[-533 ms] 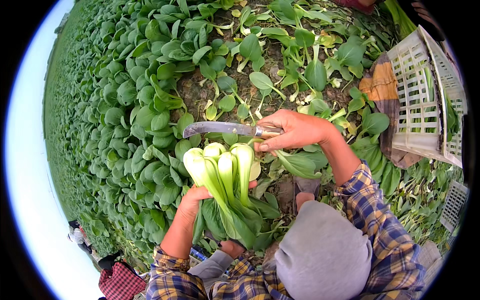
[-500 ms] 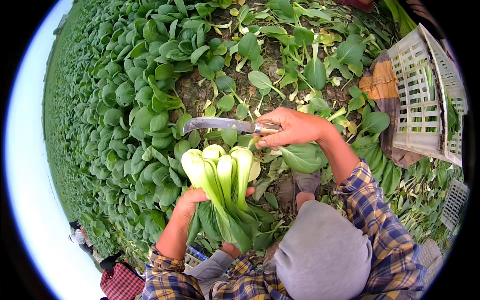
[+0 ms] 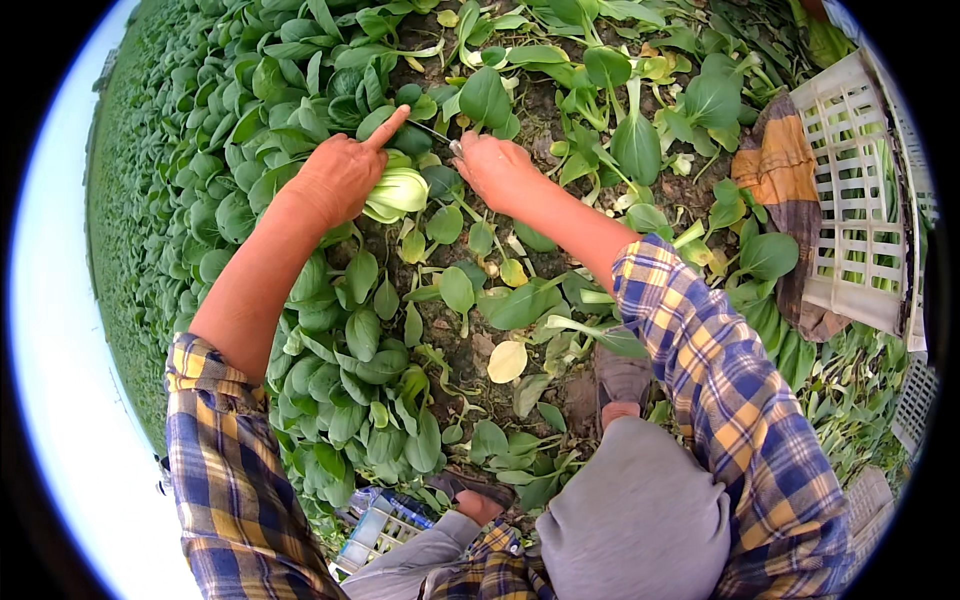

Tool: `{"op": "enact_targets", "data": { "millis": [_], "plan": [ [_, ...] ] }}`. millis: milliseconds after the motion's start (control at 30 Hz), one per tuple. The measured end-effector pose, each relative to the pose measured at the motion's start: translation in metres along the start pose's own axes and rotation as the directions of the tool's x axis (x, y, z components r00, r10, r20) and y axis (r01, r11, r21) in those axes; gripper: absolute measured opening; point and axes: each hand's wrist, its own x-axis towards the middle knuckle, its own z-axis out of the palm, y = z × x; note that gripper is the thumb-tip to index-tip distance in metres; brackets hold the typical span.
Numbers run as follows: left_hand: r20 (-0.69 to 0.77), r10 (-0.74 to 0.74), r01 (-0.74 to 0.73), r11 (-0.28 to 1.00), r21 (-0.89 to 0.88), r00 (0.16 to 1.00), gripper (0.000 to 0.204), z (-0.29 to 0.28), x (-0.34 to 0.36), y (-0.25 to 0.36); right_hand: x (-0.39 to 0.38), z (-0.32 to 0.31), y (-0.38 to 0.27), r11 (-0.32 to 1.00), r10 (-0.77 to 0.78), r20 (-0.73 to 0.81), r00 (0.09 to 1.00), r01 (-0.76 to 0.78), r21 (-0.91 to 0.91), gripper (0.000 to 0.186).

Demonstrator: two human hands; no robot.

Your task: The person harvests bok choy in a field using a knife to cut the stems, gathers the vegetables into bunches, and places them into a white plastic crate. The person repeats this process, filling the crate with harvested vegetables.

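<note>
Two hands [image 3: 338, 178] [image 3: 500, 178], one knife [image 3: 440, 137] and one held pak choi [image 3: 402, 192] are counted.
Two shoes [image 3: 622, 378] [image 3: 474, 490], two sleeves [image 3: 228, 450] [image 3: 740, 400] and one cloth [image 3: 775, 165] are also seen; at least three crates [image 3: 822, 193] [image 3: 914, 405] [image 3: 377, 538] can be made out, while the leaves [image 3: 330, 400] are too many to be numbered.

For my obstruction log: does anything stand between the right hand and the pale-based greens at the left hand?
Nothing clearly blocking is visible. A green leaf shows in the gap between the right hand and the pale-based greens, seemingly lying lower. The left hand is on the greens' far side, not between.
</note>
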Motion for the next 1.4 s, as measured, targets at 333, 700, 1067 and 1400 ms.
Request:
{"op": "enact_targets", "data": {
  "millis": [333,700,1067,1400],
  "plan": [
    [-0.233,-0.214,0.231,0.972,0.051,0.949,0.026,0.100,0.002,-0.019,0.044,0.027,-0.002,0.950,0.236,0.193,0.952,-0.269,0.161,0.027],
    [-0.227,-0.244,0.253,0.968,0.011,0.943,0.031,0.123,-0.006,-0.010,0.068,0.042,0.023,0.939,0.207,0.312,0.927,-0.278,0.203,0.042],
    [-0.297,-0.226,0.264,0.960,0.092,0.928,0.025,0.113,-0.003,-0.001,0.104,0.032,0.015,0.993,0.113,0.550,0.828,-0.104,-0.048,0.036],
    [-0.213,-0.406,0.338,0.894,-0.295,0.889,0.038,0.128,-0.083,0.042,0.001,0.046,0.012,0.947,0.224,0.042,0.974,-0.228,0.226,0.034]
  ]
}}
